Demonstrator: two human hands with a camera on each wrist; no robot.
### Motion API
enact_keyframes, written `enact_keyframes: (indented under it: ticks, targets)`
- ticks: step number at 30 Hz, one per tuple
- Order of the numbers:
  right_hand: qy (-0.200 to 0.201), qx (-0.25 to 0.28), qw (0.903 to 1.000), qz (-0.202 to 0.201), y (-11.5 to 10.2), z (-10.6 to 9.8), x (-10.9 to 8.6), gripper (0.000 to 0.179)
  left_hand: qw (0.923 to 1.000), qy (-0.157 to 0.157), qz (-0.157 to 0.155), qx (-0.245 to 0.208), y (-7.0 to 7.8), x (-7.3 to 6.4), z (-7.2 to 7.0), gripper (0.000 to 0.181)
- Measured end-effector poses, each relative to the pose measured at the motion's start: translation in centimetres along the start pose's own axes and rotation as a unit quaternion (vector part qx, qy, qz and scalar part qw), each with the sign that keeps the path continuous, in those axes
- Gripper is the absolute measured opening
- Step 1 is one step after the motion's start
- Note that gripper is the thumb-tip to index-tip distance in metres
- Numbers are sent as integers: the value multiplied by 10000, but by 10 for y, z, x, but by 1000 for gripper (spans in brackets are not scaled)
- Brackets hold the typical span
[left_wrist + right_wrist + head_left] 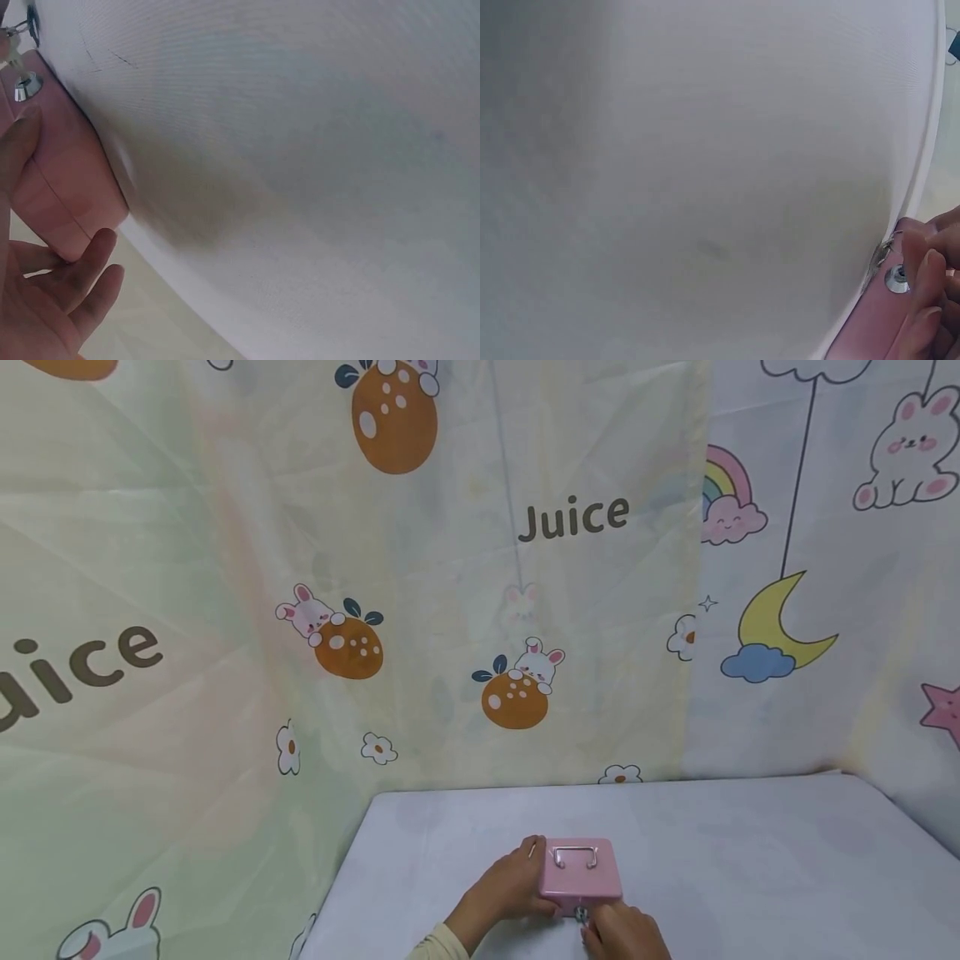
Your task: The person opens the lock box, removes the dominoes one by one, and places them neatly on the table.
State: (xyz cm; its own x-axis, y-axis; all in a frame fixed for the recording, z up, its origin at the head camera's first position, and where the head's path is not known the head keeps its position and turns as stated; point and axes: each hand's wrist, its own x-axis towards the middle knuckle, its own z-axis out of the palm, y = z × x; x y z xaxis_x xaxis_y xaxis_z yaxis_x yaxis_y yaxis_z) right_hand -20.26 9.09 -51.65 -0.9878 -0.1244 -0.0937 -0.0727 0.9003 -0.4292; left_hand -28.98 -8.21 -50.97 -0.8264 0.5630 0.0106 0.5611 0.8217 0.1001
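A small pink cash box [580,870] with a silver handle [575,857] on its lid sits on the white table. My left hand [517,878] grips the box's left side; in the left wrist view its thumb [21,142] lies on the front face and the other fingers reach around the corner. A round silver lock [28,86] protrudes from that face. With the right hand [628,932] I pinch a key at this lock, the fingertips [930,274] covering much of it. A metal ring with another key [880,256] hangs beside the lock, close to the table.
The white tabletop [750,868] stretches out to both sides and behind the box. Printed curtains [450,568] with rabbits, oranges and flowers rise behind the table's back edge and along its left and right sides.
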Motion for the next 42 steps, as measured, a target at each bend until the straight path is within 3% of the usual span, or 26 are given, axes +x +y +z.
enact_keyframes:
  ticks: [7,14,18,27,35,42]
  targets:
    - [-84,-6,10000,2,3,-1,2,24,10000,49,31,66,1,-1,0,106]
    - [101,-14,9993,-352,6,-1,0,31,9999,94,40,122,1,0,0,105]
    - [88,-67,9993,-357,4,-2,-1,32,9998,111,56,165,2,0,-1,105]
    - [-214,217,9991,-295,3,-3,1,28,9999,41,112,-108,0,0,-1,105]
    - [-34,346,9989,-302,4,-2,-2,29,9996,-59,131,-234,2,-1,-3,103]
    - [75,-40,9992,-382,4,-2,-1,28,9998,-19,155,-107,1,-1,-2,103]
